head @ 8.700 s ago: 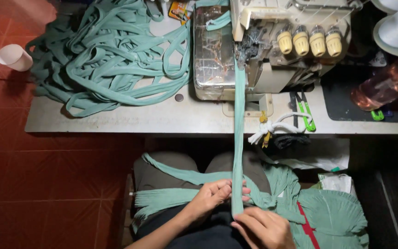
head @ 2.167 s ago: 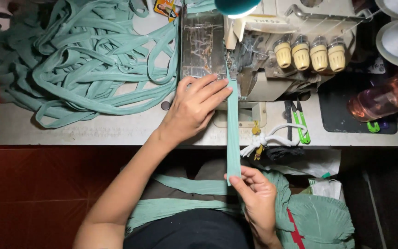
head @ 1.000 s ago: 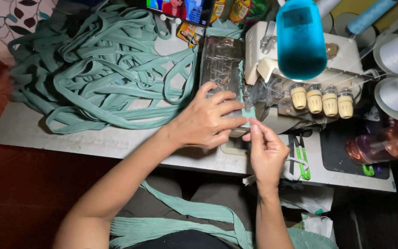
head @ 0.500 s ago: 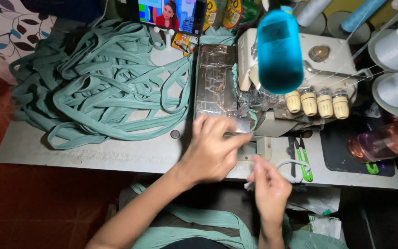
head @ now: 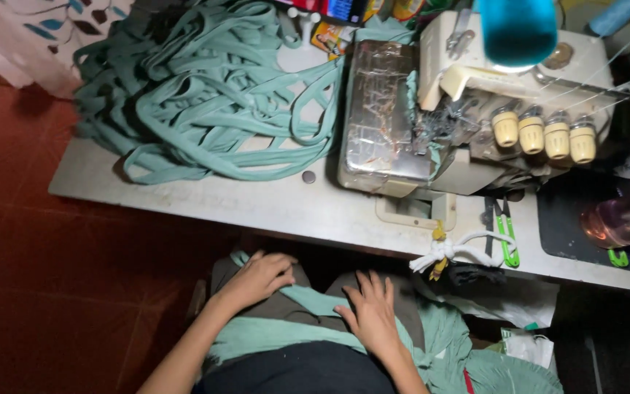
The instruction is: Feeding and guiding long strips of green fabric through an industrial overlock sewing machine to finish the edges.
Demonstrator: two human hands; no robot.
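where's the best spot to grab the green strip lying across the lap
Probably the bare stretch of the green strip between the left hand and the right hand. It runs flat and slanted over the lap there, so a pinch across its narrow width from above should suit. Further right it merges into the bunched green fabric, where edges are hard to tell.

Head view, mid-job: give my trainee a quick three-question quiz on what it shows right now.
1. True or false: the left hand rests on the teal fabric strip lying across the lap.
2. Where is the tangled heap of teal fabric strips? A) on the red floor B) on the grey table, left of the cream overlock sewing machine C) in the lap
3. Fill in: the green-handled thread snips lie on the table to the ____ of the knotted white cord.

Key: 1 true; 2 B; 3 right.
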